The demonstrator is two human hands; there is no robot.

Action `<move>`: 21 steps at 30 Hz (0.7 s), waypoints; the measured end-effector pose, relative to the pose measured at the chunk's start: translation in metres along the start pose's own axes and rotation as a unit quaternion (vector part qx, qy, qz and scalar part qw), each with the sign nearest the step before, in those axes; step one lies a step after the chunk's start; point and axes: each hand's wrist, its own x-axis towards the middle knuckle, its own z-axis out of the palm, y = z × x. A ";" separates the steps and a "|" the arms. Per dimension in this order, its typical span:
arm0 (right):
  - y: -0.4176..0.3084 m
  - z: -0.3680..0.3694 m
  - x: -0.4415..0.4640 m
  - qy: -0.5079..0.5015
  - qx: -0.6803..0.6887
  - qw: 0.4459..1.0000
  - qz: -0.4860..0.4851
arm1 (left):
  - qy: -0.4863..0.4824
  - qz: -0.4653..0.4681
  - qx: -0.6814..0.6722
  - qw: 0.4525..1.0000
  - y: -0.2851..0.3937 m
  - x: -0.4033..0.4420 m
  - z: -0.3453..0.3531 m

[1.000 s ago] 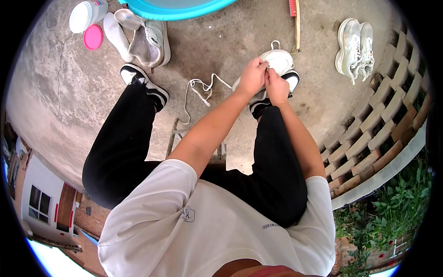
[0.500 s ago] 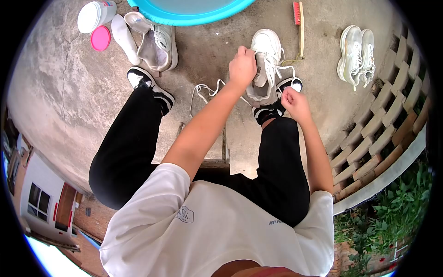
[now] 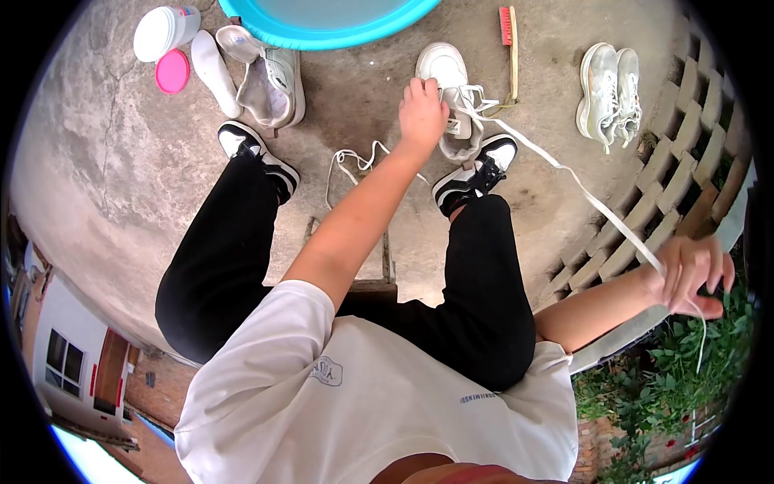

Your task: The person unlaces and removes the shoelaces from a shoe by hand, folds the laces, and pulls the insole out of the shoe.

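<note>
A white sneaker (image 3: 443, 66) stands on the concrete with its toe away from me. My left hand (image 3: 423, 117) grips its left side near the lacing, fingers curled; what lies under the fingertips is hidden. Far to the right, my right hand (image 3: 685, 274) holds a white shoelace (image 3: 564, 168), some fingers partly spread. The lace runs taut from the sneaker's eyelets to that hand, and its loose end hangs below. Another length of lace (image 3: 348, 155) lies in loops on the ground left of the sneaker.
A blue basin (image 3: 339, 40) is at the top. To the left are another sneaker (image 3: 278, 89), an insole (image 3: 214, 74), a white tub (image 3: 165, 32) and a pink lid (image 3: 172, 71). A brush (image 3: 513, 56), white shoes (image 3: 601, 97) and a brick border (image 3: 645, 202) are on the right.
My right hand has swung from beside the sneaker far out to the right, drawing the lace out long. My left hand stays on the sneaker, which appears slightly turned.
</note>
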 end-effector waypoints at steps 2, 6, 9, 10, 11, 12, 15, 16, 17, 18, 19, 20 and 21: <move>0.056 -0.076 0.001 0.235 -0.170 0.936 0.201 | 0.026 0.007 0.007 1.000 0.003 0.006 -0.002; 0.189 -0.112 -0.018 0.079 -0.413 0.676 0.605 | -0.005 0.066 0.003 0.998 0.000 0.010 0.001; 0.247 -0.161 -0.036 0.155 -0.493 0.650 0.557 | 0.023 0.122 -0.011 0.992 -0.002 0.012 0.002; 0.257 -0.169 -0.036 0.147 -0.508 0.653 0.542 | 0.023 0.121 -0.011 0.992 -0.002 0.012 0.004; 0.268 -0.177 -0.036 0.140 -0.524 0.655 0.526 | 0.010 0.129 -0.023 0.991 -0.003 0.013 0.006; 0.277 -0.171 -0.032 0.175 -0.661 0.584 0.438 | -0.005 0.137 -0.035 0.990 -0.002 0.013 0.006; 0.283 -0.175 -0.025 0.251 -0.735 0.520 0.357 | -0.026 0.128 -0.012 0.991 0.000 0.012 0.007; 0.284 -0.175 -0.021 0.291 -0.690 0.546 0.376 | -0.025 0.128 -0.014 0.991 0.000 0.012 0.008; 0.281 -0.174 -0.019 0.331 -0.633 0.575 0.399 | -0.018 0.126 -0.023 0.992 -0.001 0.010 0.008; 0.283 -0.182 -0.023 0.329 -0.634 0.575 0.400 | -0.011 0.126 -0.033 0.991 -0.002 0.008 0.008; 0.287 -0.194 -0.029 0.319 -0.644 0.590 0.367 | -0.011 0.123 -0.034 0.992 -0.001 0.008 0.006; 0.289 -0.205 -0.035 0.310 -0.654 0.605 0.332 | -0.030 0.108 -0.041 0.993 0.000 0.007 0.004; 0.288 -0.205 -0.034 0.309 -0.655 0.604 0.332 | -0.048 0.095 -0.048 0.993 0.003 0.009 0.001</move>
